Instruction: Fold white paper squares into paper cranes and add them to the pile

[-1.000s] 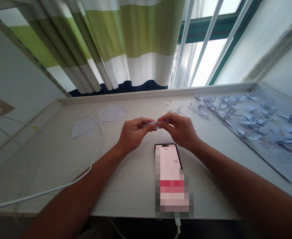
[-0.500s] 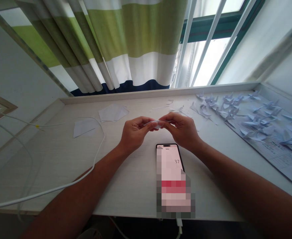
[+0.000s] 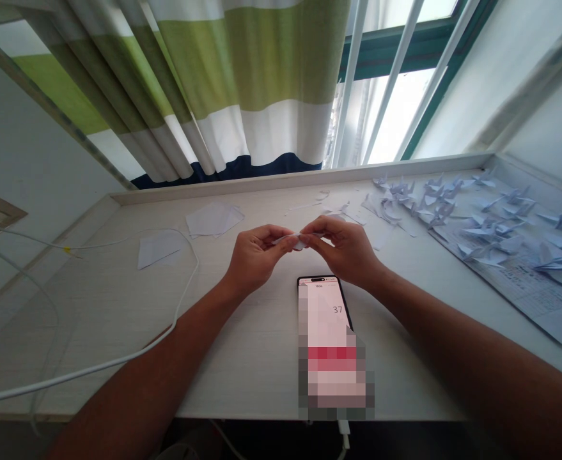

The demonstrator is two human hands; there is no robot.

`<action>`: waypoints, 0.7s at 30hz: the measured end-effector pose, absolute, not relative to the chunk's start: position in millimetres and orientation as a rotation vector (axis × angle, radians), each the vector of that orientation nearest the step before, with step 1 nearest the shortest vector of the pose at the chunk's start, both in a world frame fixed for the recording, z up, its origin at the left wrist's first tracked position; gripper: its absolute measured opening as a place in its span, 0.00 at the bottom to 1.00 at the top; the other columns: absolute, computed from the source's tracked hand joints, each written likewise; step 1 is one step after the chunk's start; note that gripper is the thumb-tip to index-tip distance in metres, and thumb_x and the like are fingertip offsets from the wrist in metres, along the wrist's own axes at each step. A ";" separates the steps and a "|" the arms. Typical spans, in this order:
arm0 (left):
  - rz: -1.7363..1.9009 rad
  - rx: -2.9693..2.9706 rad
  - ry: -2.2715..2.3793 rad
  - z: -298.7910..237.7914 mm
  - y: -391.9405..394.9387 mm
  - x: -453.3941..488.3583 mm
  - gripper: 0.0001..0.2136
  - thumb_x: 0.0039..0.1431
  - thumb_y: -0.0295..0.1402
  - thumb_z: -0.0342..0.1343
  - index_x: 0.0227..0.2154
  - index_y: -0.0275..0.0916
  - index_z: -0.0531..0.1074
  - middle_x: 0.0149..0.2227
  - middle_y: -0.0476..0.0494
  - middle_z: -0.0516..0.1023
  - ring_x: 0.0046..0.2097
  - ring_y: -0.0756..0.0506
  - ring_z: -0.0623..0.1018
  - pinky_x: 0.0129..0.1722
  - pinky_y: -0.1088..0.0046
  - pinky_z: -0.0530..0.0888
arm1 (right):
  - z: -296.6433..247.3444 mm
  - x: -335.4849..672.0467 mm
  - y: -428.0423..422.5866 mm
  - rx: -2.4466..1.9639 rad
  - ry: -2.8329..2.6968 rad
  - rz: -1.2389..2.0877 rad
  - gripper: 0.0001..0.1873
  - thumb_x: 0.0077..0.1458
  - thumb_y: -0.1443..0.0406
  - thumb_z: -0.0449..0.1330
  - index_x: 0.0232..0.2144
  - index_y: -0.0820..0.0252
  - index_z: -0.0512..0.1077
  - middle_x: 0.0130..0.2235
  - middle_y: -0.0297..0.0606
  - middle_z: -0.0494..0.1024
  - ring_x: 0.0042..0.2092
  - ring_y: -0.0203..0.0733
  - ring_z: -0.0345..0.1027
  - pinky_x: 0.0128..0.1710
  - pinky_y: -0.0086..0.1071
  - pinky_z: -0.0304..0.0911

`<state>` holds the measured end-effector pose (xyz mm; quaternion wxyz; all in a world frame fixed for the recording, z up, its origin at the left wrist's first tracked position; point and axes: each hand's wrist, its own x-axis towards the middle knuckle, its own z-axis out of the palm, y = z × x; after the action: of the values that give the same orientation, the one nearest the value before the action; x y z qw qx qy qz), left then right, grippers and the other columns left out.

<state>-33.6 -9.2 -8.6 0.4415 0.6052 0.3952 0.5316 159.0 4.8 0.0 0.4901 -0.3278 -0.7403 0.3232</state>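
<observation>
Over the middle of the desk, my left hand (image 3: 260,257) and my right hand (image 3: 342,248) meet fingertip to fingertip. Between them they pinch a small folded piece of white paper (image 3: 299,243). Most of the paper is covered by my fingers, so its exact shape cannot be made out. Both thumbs press on its near side. Just below my hands a phone (image 3: 325,326) lies face up, its pink screen showing 37 and its lower part pixelated.
Many folded paper cranes (image 3: 489,230) cover a printed sheet (image 3: 539,306) at the right. Loose white paper sheets (image 3: 213,219) lie at the back left, paper scraps (image 3: 341,209) behind my hands. A white cable (image 3: 185,300) loops across my left forearm. A raised rim (image 3: 261,181) edges the desk.
The whole view has shifted slightly, so things appear a little further left. Both hands keep their pinch on the folded paper, with hardly any change in the fingers.
</observation>
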 end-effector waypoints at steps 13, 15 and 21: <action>1.317 1.639 1.069 -9.1 -9.3 -34.0 0.11 0.60 0.41 0.67 0.36 0.37 0.83 0.35 0.41 0.86 0.37 0.43 0.85 0.42 0.66 0.82 | 1.4 159.4 5.2 -0.817 -1.859 0.725 0.10 0.63 0.58 0.66 0.33 0.58 0.79 0.33 0.38 0.84 0.35 0.41 0.78 0.39 0.37 0.74; 1.334 1.663 1.089 -9.6 -9.5 -34.3 0.11 0.60 0.41 0.67 0.36 0.38 0.83 0.35 0.42 0.86 0.38 0.43 0.85 0.42 0.66 0.81 | -1.0 159.8 6.4 -0.795 -1.825 0.792 0.12 0.61 0.56 0.68 0.34 0.58 0.79 0.34 0.39 0.85 0.37 0.42 0.79 0.41 0.38 0.76; 1.388 1.705 1.102 -13.0 -9.1 -36.6 0.11 0.60 0.42 0.67 0.37 0.40 0.84 0.37 0.42 0.87 0.39 0.43 0.85 0.43 0.66 0.81 | -5.2 161.1 7.1 -0.771 -1.710 0.908 0.18 0.55 0.52 0.71 0.39 0.59 0.81 0.39 0.42 0.85 0.41 0.45 0.82 0.47 0.42 0.79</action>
<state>-36.6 -9.1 -13.0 0.3347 0.6533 0.4223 0.5318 161.1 7.1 -5.2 0.5044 -0.3194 -0.7085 0.3763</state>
